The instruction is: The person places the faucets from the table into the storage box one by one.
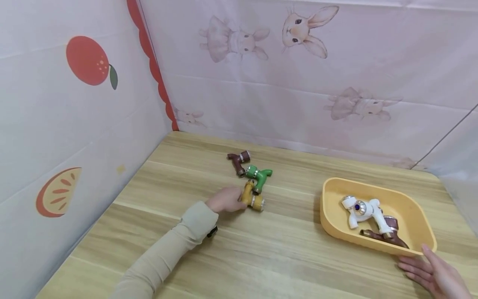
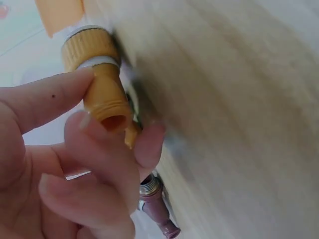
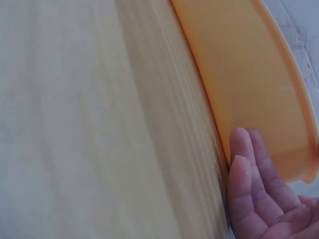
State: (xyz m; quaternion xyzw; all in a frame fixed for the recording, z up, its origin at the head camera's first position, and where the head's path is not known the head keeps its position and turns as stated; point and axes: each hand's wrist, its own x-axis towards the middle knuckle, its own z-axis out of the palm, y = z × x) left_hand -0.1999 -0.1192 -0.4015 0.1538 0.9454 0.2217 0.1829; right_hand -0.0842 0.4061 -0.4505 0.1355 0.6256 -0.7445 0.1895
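Note:
My left hand [image 1: 228, 199] pinches a yellow tap [image 1: 247, 194] between thumb and fingers, low over the table. In the left wrist view the thumb presses the side of the yellow tap [image 2: 103, 89], just below its ribbed knob. Close beside it lies a green tap [image 1: 260, 176], with a dark brown tap [image 1: 239, 162] behind. On the right, my right hand [image 1: 437, 270] is at the near corner of a yellow-orange plastic bin [image 1: 377, 246], thumb at the rim. Its fingers extend along the outer wall in the right wrist view.
Inside the bin are a white tap [image 1: 367, 211] with several arms and a brown tap [image 1: 392, 232]. The wood-grain table [image 1: 284, 257] meets a fabric backdrop [image 1: 298, 108] with printed rabbits at the back and a fruit-printed sheet [image 1: 93, 145] on the left.

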